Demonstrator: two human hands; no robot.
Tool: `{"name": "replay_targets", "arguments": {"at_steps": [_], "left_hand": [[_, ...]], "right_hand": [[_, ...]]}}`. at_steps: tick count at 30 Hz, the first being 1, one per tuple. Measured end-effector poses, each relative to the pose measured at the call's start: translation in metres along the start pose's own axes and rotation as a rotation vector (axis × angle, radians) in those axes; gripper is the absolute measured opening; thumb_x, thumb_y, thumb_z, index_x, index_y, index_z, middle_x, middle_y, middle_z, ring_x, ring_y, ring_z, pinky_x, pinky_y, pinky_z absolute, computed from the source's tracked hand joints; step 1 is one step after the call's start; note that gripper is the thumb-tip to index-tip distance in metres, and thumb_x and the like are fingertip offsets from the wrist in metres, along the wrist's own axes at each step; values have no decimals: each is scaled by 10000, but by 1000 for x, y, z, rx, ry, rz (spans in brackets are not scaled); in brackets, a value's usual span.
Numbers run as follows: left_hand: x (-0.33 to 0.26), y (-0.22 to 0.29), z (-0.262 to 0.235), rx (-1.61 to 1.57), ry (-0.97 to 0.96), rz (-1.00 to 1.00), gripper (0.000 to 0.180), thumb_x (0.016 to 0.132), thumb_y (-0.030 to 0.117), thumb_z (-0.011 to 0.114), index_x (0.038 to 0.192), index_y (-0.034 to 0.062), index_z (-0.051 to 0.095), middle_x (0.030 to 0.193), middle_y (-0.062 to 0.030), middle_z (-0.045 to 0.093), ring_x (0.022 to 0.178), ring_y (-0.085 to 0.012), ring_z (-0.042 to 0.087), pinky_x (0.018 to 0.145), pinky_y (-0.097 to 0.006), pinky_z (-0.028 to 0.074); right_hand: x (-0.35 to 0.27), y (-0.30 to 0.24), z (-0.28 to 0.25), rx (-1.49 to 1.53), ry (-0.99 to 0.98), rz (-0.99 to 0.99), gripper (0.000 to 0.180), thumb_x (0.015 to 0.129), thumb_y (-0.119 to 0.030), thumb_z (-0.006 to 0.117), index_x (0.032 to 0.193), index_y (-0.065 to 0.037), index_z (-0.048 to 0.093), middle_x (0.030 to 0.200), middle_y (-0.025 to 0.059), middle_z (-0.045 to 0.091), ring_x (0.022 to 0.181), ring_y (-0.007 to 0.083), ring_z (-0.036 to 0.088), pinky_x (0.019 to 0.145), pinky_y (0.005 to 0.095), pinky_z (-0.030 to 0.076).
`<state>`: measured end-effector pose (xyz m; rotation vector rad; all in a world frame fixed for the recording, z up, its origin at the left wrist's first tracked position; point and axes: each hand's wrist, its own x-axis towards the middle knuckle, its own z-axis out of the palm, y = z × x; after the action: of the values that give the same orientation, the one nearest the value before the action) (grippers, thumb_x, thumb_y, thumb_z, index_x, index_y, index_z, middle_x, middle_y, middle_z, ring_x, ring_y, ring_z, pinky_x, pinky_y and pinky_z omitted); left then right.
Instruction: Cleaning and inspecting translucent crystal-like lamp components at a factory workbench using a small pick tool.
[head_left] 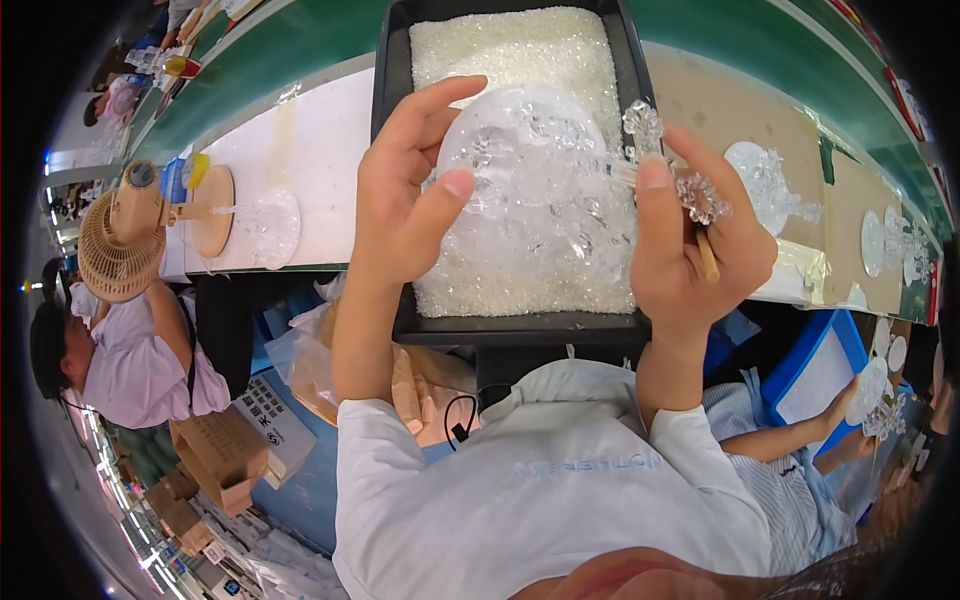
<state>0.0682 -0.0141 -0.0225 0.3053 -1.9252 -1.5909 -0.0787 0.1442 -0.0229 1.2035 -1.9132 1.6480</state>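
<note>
My left hand (405, 190) grips the left edge of a transparent round disc (525, 115), thumb on top. The disc belongs to a clear plastic ornament whose narrow stem runs right to clear flower-shaped pieces (643, 122). My right hand (705, 230) is closed around that stem end. A thin wooden stick (708, 258) also sits in its fingers; its tip is hidden. Both hands hold the ornament over a black tray (388, 50) full of small clear granules (510, 40). Disc and granules blend, so the ornament's lower outline is hard to make out.
Similar clear ornaments lie right (757, 185) and left (270, 228) on the bench. A beige fan (122, 240) stands at the left, near a seated person (150, 360). To the right, another person's hands (840, 415) hold a similar piece beside a blue tray (770, 385).
</note>
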Motion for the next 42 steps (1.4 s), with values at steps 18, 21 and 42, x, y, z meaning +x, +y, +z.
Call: {"name": "replay_targets", "arguments": {"at_steps": [18,21,42], "left_hand": [[-1,-5,4,-60,-42,89,838,686,-36,534,1477,-13,258,1251,-140,546,1097,-168,572,920,-276,456],[-2,-5,1,-10,-92,50,847,673,-41,515,1479,-13,256,1260,-123,529,1112,-154,556,930,-276,449],[-4,-1,4,-42,-74,-2,820,653,-40,478,1440,-77,252,1446,-155,343,1269,-202,437,1042,-320,381]], "right_hand": [[5,-5,6,222,61,254,346,905,7,613,1229,93,526,1263,112,600,574,5,500,527,168,422],[4,-7,11,287,93,273,332,910,19,599,1225,92,526,1236,118,613,620,22,548,559,178,461],[3,2,-2,106,-33,-154,232,881,-69,570,1041,86,637,879,126,690,633,107,594,579,212,458]]}}
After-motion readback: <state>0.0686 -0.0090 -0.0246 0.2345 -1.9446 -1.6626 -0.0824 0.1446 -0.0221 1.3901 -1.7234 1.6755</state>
